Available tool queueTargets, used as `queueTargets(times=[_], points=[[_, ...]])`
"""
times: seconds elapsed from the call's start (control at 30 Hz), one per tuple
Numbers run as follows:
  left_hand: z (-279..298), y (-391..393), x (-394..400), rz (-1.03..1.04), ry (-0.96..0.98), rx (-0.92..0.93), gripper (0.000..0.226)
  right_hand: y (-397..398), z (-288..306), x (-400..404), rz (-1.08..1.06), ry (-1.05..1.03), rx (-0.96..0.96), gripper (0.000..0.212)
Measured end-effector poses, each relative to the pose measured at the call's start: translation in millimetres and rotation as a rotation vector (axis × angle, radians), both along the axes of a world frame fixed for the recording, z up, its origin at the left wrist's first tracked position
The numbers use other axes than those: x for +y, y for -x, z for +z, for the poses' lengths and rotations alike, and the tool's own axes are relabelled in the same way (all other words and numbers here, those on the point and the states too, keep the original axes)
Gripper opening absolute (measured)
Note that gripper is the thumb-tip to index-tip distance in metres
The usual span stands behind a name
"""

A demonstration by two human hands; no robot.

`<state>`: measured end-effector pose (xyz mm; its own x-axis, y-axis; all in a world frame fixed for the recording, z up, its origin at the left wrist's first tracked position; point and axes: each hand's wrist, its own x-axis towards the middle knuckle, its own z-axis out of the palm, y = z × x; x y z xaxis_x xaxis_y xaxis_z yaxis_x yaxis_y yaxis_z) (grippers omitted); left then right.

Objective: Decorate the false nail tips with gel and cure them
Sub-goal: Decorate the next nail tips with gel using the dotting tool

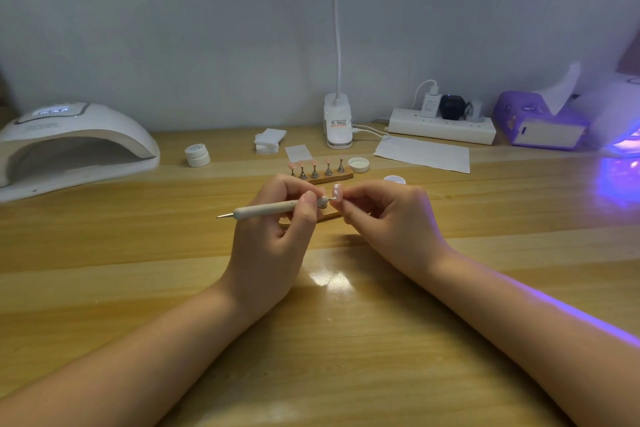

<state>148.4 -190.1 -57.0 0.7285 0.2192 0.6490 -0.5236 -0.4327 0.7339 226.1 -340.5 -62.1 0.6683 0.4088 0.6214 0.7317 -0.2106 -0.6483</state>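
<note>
Head view: left fingers point(306, 199) grip pen point(266, 210); right pinch nail tip point(336, 191); open jar point(358, 164) contents unclear.

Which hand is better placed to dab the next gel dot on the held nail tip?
Left. The left hand already grips the dotting pen, its end at the nail tip; the right hand is busy pinching that tip.

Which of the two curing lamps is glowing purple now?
The lamp at the far right edge: purple light spills from its opening onto the table. The big white lamp on the left is dark inside.
</note>
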Motion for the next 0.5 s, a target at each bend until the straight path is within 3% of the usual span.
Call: queueTargets(times=[0.5], points=[[-0.3, 0.3, 0.5, -0.011, 0.008, 0.01, 0.013, 0.3, 0.6, -0.2, 0.011, 0.004, 0.001, 0.016]])
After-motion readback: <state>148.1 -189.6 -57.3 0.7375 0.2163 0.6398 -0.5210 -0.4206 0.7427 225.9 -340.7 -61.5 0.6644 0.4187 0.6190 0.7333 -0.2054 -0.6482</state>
